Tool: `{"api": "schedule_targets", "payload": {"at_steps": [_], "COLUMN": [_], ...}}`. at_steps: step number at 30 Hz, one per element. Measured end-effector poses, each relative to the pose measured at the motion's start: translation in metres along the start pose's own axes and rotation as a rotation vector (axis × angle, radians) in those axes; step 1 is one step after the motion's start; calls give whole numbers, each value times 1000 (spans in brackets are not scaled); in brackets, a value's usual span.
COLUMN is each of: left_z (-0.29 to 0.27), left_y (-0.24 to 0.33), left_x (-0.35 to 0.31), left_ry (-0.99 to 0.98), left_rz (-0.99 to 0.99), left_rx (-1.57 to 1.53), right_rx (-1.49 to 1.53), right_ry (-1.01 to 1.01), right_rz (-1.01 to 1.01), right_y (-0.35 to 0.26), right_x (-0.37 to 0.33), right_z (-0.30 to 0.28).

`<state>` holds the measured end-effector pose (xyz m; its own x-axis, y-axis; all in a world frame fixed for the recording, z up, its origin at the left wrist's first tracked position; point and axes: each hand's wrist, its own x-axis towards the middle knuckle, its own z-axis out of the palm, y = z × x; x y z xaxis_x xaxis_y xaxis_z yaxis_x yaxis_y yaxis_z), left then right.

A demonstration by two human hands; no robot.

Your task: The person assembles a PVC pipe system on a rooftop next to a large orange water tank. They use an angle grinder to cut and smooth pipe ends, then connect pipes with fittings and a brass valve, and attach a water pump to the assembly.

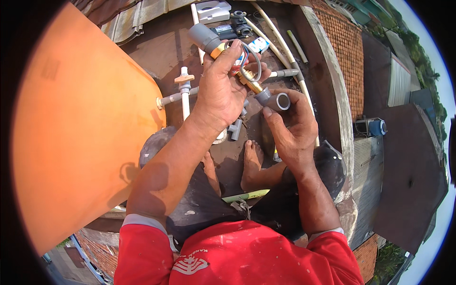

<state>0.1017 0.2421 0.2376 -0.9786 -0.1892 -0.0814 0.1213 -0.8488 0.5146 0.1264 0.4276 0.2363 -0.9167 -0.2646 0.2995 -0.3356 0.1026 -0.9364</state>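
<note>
My left hand point(223, 88) is closed around a pipe assembly. It has a brass fitting point(249, 81), a partly hidden red body and a looped grey cable point(258, 66). A wide grey PVC socket point(204, 38) forms its upper left end. At the lower right end is a grey PVC elbow point(277, 101), its round mouth facing right. My right hand point(293, 124) grips this elbow between thumb and fingers. My left fingers and palm hide part of the assembly's middle.
A big orange tank point(85, 128) fills the left side, with a grey outlet pipe point(176, 98) and a valve point(184, 79). Long white pipes point(280, 33), a black pump-like unit point(241, 26) and a white box point(213, 11) lie ahead. A low wall point(327, 61) borders the right.
</note>
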Motion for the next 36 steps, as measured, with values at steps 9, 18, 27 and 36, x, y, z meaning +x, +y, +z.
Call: {"api": "schedule_targets", "payload": {"at_steps": [9,18,27,36], "left_z": [-2,-5,-5,1], "left_y": [5,-1,5,10], "left_x": [-2,-1,-4,-4], "left_ry": [-107,-138,-104,-74], "left_rz": [-62,-10,-67,-8], "left_rx": [-174,-121,-202,-150], "right_rx": [326,467,69,443], "right_ry": [-77,-475,-180,-490], "right_rz": [504,637,308,342], "right_y": [-13,-13,-29,-34], "right_x": [8,1,13,7], "right_z": [-9,-13,-31,-32]}}
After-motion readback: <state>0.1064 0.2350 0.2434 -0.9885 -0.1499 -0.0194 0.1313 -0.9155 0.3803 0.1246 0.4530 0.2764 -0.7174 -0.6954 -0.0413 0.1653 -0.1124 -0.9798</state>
